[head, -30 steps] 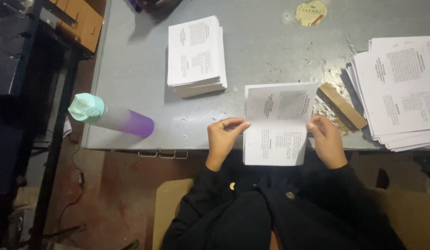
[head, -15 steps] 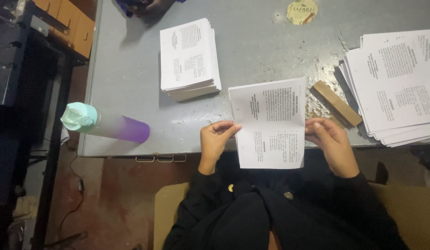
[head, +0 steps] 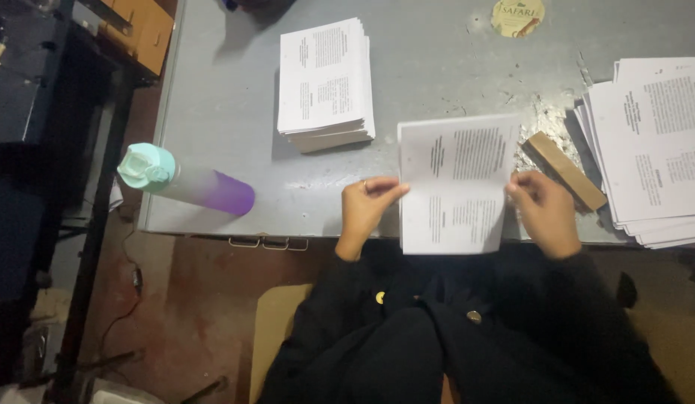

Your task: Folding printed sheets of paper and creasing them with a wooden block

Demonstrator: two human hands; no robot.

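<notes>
printed sheet (head: 456, 183) now lower over the grey table (head: 213, 112) edge, pinched between left hand (head: 366, 206) and right hand (head: 542, 209)

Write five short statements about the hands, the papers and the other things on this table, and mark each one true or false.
1. Both hands hold one printed sheet, the left hand at its left edge and the right hand at its right edge. True.
2. The bottle stands upright on the table. False: it lies on its side near the left edge of the grey table.
3. A neat stack of printed sheets lies beyond the left hand. True.
4. The wooden block rests on top of the neat stack. False: it lies on the table between the held sheet and the loose pile of sheets at the right.
5. The bottle has a red cap. False: the cap is pale green.
</notes>
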